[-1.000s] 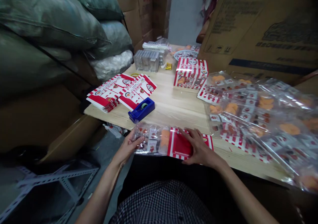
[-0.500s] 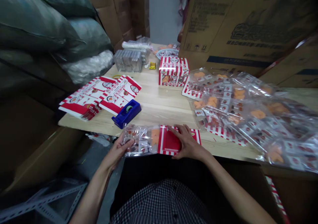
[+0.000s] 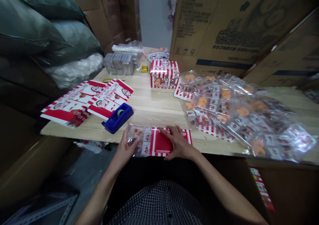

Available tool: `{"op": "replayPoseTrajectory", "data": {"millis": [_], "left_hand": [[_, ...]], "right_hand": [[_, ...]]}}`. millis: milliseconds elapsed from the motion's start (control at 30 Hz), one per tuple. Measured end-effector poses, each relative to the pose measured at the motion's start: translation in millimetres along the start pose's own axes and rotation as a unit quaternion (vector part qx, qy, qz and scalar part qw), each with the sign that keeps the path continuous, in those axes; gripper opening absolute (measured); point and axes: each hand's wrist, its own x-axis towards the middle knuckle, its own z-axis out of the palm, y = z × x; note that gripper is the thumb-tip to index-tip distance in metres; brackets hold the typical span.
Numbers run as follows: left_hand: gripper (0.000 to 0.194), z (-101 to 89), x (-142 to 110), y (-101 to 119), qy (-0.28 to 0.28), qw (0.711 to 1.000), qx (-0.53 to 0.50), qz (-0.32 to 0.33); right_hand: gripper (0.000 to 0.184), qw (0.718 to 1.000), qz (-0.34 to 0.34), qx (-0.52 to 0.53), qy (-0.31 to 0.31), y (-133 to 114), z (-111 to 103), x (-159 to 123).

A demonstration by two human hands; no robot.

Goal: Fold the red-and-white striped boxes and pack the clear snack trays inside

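Red-and-white striped card [image 3: 160, 142] stays flat under the spread, evenly pressing right hand [image 3: 178, 143], while the left hand [image 3: 126, 146] pinches the clear plastic packet [image 3: 138, 139] at its edge

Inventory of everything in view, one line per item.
Table: 1, pale wood, centre.
Striped cards: two piles, red and white, left of table.
Tape dispenser: 1, blue, beside those cards.
Striped box: 1, red and white, mid-table.
Tray stack: 1, clear, far end.
Packet: 1, gold, by the trays.
Dish: 1, pale, far end.
Filled bags: many, exact count unclear, clear with orange and red contents, right side.
Cartons: several, brown, behind table.
Sacks: several, grey-green, far left.
Clear bag: 1, orange and red contents, near edge.
Striped card: 1, red and white, near edge.
Left hand: 1, on clear bag.
Right hand: 1, flat on striped card.
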Motion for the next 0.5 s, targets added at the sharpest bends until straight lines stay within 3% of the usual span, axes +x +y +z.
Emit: {"op": "replayPoseTrajectory", "data": {"millis": [133, 267, 500], "left_hand": [[0.091, -20.8, -1, 8, 0.03, 0.993, 0.117, 0.015], [0.093, -42.1, 2, 8, 0.011, 0.996, 0.092, -0.01], [0.069, -46.8, 11, 0, 0.045, 0.986, 0.157, 0.028]], "right_hand": [[0.131, 1.0, -0.002, 0.002, 0.01, 1, 0, -1], [0.128, 1.0, -0.001, 0.008, -0.001, -1, -2, 0], [0.13, 1.0, 0.008, 0.004, 0.006, 2, 1, 0]]}}
